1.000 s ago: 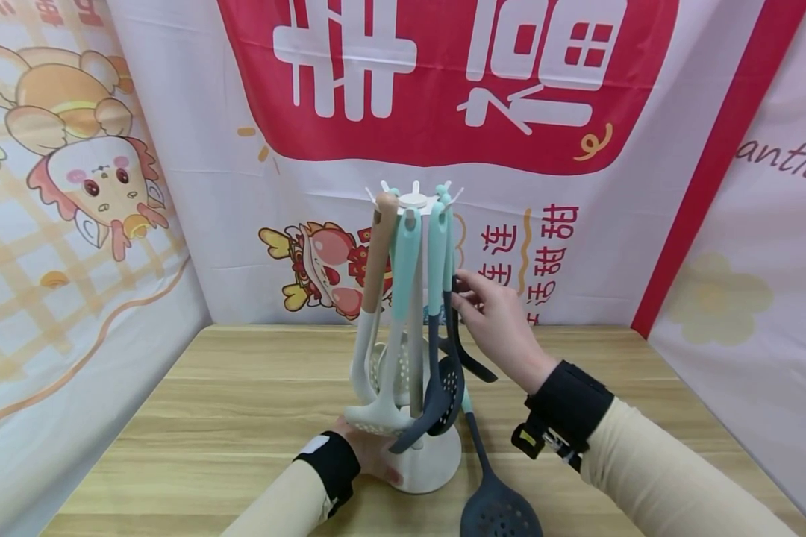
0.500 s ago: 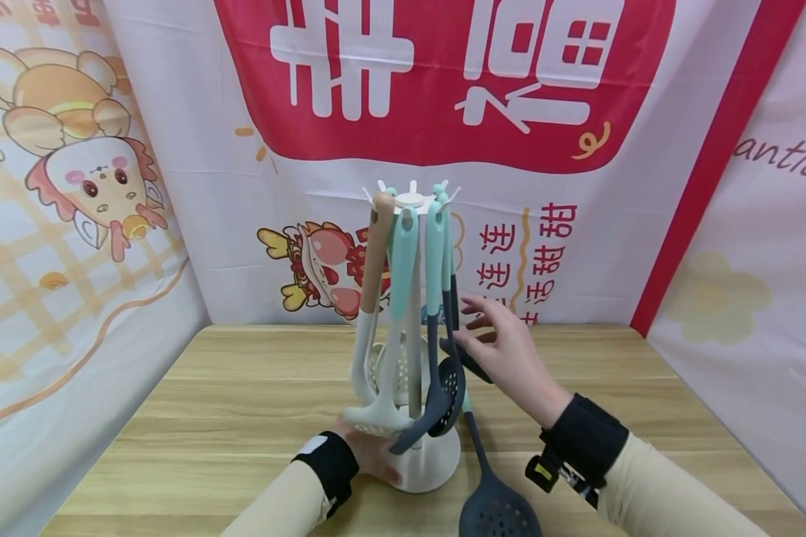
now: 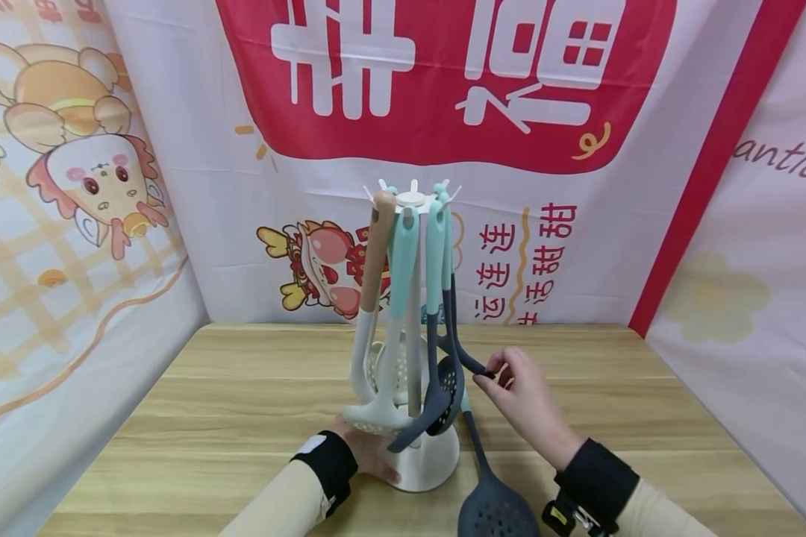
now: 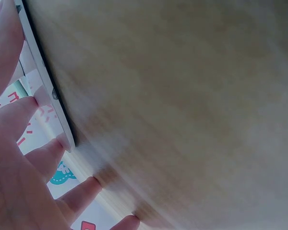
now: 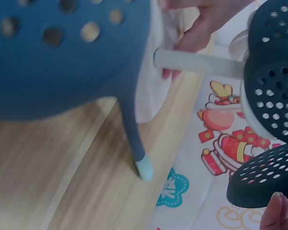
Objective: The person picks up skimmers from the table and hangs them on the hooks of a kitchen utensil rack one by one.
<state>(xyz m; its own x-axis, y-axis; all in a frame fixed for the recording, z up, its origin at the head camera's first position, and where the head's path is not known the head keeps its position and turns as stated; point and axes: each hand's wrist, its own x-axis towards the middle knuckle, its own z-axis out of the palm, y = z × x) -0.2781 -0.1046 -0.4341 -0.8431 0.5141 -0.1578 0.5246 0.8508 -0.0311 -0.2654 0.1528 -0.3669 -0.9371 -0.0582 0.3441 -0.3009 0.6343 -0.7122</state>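
A white utensil stand (image 3: 436,470) carries several hanging kitchen tools with turquoise or brown handles. My left hand (image 3: 369,450) holds the round base at its left side; in the left wrist view, spread fingers (image 4: 45,155) reach the base's rim. My right hand (image 3: 527,399) pinches the lower end of a dark slotted turner (image 3: 469,361) that hangs on the stand's right. The right wrist view shows fingertips (image 5: 274,211) at the edge of its perforated head. A dark ladle (image 3: 425,418) and a dark slotted spoon (image 3: 451,391) hang in front of it.
A dark skimmer (image 3: 497,509) with a turquoise handle lies on the wooden table (image 3: 242,395), right of the base. White tools, including a masher (image 3: 383,410), hang on the stand's left. Printed cloth (image 3: 349,171) surrounds the table at the back and sides.
My right hand has moved down along the slotted turner, from its upper shaft to the end of its head, and now pinches it there. The left hand stays at the base.
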